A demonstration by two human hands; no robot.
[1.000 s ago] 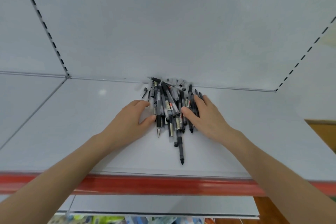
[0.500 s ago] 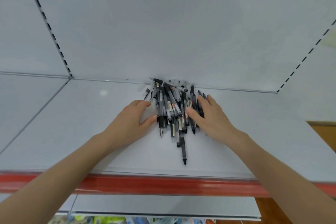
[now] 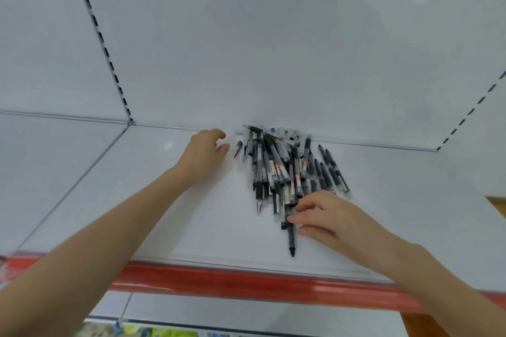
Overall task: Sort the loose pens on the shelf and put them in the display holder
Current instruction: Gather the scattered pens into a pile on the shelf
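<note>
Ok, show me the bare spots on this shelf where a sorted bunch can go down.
Bare white shelf lies between the left hand and the heap of black and clear pens, down to the red front strip; also left of that hand and right of the heap. Crowded at the back centre, around the heap and the right hand.

All you really see of the person is two arms, bare the whole way. The left forearm (image 3: 109, 227) and right forearm (image 3: 427, 271) are uncovered from the frame's bottom corners, below the red shelf edge (image 3: 246, 282), up to the wrists above it. Both are slim and smooth. The left hand (image 3: 204, 154) and right hand (image 3: 328, 216) have slender fingers, and the right thumbnail looks short, but it's kinda blurry.
</note>
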